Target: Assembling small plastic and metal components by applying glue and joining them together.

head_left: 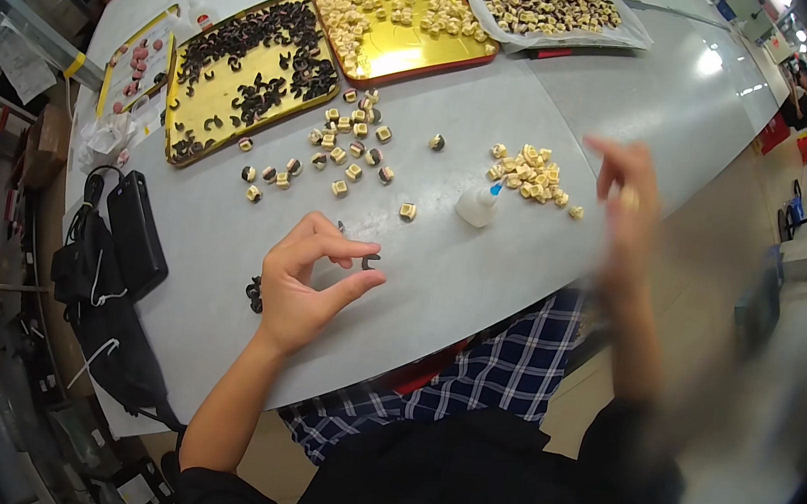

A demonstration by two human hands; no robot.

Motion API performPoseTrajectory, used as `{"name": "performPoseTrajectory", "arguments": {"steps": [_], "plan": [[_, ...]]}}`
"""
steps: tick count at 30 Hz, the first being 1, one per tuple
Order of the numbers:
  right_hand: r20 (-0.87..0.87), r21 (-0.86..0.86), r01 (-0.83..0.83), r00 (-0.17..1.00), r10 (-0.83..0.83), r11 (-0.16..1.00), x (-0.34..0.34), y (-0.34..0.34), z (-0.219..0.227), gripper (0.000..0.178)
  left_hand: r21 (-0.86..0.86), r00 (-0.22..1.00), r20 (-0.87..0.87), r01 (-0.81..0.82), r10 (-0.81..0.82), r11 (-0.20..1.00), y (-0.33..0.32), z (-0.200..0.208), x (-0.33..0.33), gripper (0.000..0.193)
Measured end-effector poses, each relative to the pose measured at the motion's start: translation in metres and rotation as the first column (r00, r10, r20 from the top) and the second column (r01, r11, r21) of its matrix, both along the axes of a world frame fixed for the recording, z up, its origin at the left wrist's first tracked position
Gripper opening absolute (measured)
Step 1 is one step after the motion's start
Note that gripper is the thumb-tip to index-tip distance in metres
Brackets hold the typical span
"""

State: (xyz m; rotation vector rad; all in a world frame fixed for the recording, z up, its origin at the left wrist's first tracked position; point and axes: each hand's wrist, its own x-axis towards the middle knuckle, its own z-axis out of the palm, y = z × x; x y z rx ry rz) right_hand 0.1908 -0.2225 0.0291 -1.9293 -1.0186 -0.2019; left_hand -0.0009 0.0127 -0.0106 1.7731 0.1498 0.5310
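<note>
A small dark C-shaped piece [368,262] sits near the centre of the frame, pinched between the thumb and forefinger of the left hand [301,285]. That hand's forearm rises from the lower edge, leaning right, with the thumb side toward the frame's right and the fingers curled above the thumb. A cluster of dark pieces [255,295] lies just beside it, on its left. Right of centre, the right hand [627,219] is raised, its forearm nearly upright and forefinger extended toward the upper left; blur means I cannot tell whether its fingers grip anything. Left of it are a pile of cream pieces [534,174] and a blue-tipped bottle [476,207] on the grey surface [340,355]. Two-toned pieces [339,155] lie scattered at upper centre, below a gold tray [402,55].
</note>
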Motion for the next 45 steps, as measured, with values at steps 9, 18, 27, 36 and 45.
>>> {"name": "performPoseTrajectory", "arguments": {"steps": [9,18,27,36,45], "plan": [[0.118,-0.344,-0.119,0.979,0.169,0.931,-0.077,0.047,-0.046,0.033,0.006,0.999,-0.032,0.012,-0.012,1.0,-0.001,0.001,0.004,0.023],[0.096,-0.279,0.002,0.995,0.026,0.96,-0.097,0.065,-0.036,0.028,0.044,0.998,0.027,-0.066,0.064,0.997,0.0,0.003,0.002,0.025],[-0.443,0.032,-0.231,0.869,0.221,0.972,-0.095,0.06,-0.026,0.01,0.011,0.994,0.072,-0.082,0.081,0.997,0.002,0.0,-0.001,0.027],[-0.723,0.561,0.015,0.495,0.482,0.828,-0.107,0.06,-0.042,0.016,0.025,0.995,0.069,0.069,-0.071,0.997,0.0,0.002,-0.003,0.028],[-0.548,0.687,-0.005,0.653,0.522,0.727,-0.118,0.069,-0.059,0.021,-0.142,0.985,0.073,0.166,-0.157,0.976,-0.005,0.0,-0.002,0.029]]}}
